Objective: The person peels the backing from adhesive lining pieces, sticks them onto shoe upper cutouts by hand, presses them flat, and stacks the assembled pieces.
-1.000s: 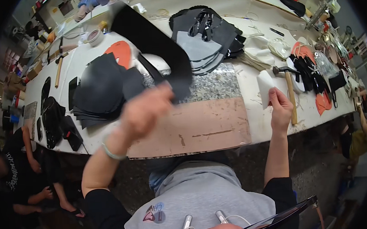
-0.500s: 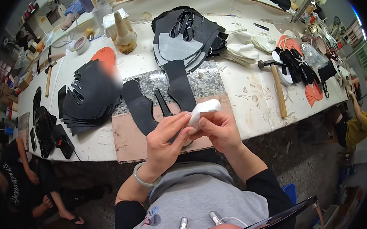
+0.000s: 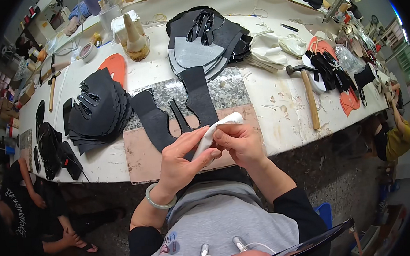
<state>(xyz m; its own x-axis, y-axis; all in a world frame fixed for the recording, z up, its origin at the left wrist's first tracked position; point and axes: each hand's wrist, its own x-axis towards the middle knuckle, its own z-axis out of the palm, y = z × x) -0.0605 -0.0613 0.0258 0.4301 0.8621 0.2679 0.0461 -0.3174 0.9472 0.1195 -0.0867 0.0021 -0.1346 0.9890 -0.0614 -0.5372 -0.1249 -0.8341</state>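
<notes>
My left hand and my right hand grip a folded white piece of soft sheet material between them, above the front of the work board. Its curled end sticks out past my right fingertips; the lower part lies between my left thumb and fingers. Just beyond my hands, a black shoe upper piece with a narrow centre strap lies flat on the pinkish board and the speckled stone slab. My left hand overlaps part of that upper.
Stacked black upper pieces lie left, and another stack with grey lining lies behind the slab. White pieces, a hammer and black-and-orange parts sit right. A glue pot stands far left. Other people sit at both sides.
The white piece has turned and now shows a longer stretch between my hands. My right hand has shifted slightly left and down. A person at the left has lowered a hand towards the foot.
</notes>
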